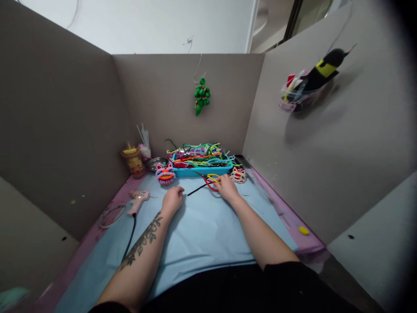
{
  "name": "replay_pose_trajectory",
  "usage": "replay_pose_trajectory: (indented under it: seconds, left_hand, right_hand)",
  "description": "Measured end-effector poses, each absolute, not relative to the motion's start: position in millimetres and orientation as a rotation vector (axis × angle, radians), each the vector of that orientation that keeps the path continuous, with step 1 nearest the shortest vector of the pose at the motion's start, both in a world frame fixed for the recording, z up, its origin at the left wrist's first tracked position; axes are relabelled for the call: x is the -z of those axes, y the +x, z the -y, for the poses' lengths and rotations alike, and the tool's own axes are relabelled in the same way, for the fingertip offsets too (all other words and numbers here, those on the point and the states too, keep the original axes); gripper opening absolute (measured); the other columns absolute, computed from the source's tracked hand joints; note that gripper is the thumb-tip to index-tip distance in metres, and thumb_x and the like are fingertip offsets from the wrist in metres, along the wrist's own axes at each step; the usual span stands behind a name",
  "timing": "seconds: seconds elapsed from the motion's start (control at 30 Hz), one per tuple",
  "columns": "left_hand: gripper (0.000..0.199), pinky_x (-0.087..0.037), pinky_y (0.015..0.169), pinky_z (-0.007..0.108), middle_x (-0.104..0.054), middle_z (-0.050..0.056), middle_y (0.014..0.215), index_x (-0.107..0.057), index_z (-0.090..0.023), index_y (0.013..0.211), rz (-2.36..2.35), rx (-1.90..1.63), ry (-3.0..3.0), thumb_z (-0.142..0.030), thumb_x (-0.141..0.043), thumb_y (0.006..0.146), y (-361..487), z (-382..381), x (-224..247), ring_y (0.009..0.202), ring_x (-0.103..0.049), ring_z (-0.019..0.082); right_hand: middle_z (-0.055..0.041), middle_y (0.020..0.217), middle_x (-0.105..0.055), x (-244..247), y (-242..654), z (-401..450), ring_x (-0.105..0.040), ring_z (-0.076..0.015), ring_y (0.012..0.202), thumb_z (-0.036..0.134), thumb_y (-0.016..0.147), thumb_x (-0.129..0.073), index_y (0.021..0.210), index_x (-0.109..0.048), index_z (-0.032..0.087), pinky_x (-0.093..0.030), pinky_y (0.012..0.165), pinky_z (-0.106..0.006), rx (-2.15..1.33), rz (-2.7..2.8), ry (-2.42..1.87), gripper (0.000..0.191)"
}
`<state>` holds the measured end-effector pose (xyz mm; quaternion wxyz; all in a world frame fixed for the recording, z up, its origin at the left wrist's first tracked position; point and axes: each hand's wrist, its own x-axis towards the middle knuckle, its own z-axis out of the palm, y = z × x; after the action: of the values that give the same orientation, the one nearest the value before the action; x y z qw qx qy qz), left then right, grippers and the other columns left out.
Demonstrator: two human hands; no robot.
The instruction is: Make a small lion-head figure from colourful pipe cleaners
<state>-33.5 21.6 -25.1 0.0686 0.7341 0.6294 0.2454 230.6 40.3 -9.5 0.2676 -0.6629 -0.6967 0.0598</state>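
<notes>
Here the right hand (pixel 227 187) grips scissors (pixel 210 179), left hand (pixel 172 199) flat.

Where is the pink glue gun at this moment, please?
In the head view, the pink glue gun lies on the left side of the blue mat, just left of the left hand and beside a coiled wire ring, with its black cord trailing toward the person.

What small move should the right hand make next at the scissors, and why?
Probably close the right hand round the yellow-and-red handled scissors and lift them. Its fingers already rest at the handle loops, the blades point toward the blue plastic tray of coloured pipe cleaners, and a thin black pipe cleaner lies loose between both hands, with the left hand flat beside it.
</notes>
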Motion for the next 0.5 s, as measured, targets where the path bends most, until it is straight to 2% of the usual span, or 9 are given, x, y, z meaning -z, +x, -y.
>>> replay_pose_trajectory:
  seconds: [0.27,0.5]
  left_hand:
    - [0.03,-0.048,0.09,0.032,-0.07,0.009,0.105,-0.071,-0.02,0.102,-1.901,-0.682,2.213,-0.016,-0.046,0.086,-33.3,-21.4,25.7,0.102,-0.063,0.022]
    - [0.028,-0.044,0.099,0.034,-0.069,0.007,0.112,-0.07,-0.022,0.106,-1.663,-0.696,2.376,-0.021,-0.049,0.087,-29.2,-16.6,22.3,0.107,-0.061,0.022]
  right_hand:
    - [-0.0051,0.095,-0.062,11.3,250.4,-39.0,-0.058,-0.0192,0.092,0.032,0.085,-0.062,0.086,-0.064,0.018,-0.039,0.075,-0.027,-0.181,1.873,-1.758,0.014]
    - [-0.0095,0.097,-0.064,1.7,302.1,-30.6,-0.06,-0.0202,0.085,0.035,0.084,-0.061,0.085,-0.064,0.017,-0.041,0.069,-0.027,-0.089,1.624,-1.913,0.019]
